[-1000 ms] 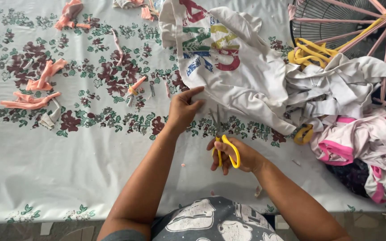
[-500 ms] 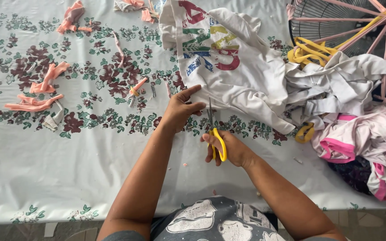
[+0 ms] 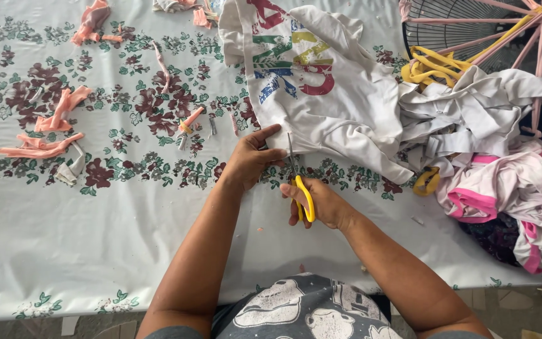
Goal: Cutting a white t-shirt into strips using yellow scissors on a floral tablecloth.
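At the near edge of the flowered surface (image 3: pixel 64 251), I am watching the right hand (image 3: pixel 321 202) clenching the yellow-handled scissors (image 3: pixel 300 188), blades pointing away into the lower edge of the white shirt (image 3: pixel 321 94). The left hand (image 3: pixel 249 160) is lying on that edge just beside the blades, fingers (image 3: pixel 270 133) spread flat on the cloth and gripping nothing. I am judging the risk to be that thumb, which is sitting so close to the steel that a closing cut could nip it. The shirt is bunching loosely toward the heap of pink and white clothes (image 3: pixel 515 188), so the fabric could drag and the cut could wander. Pink scraps (image 3: pixel 42 147) are lying well apart on the left.
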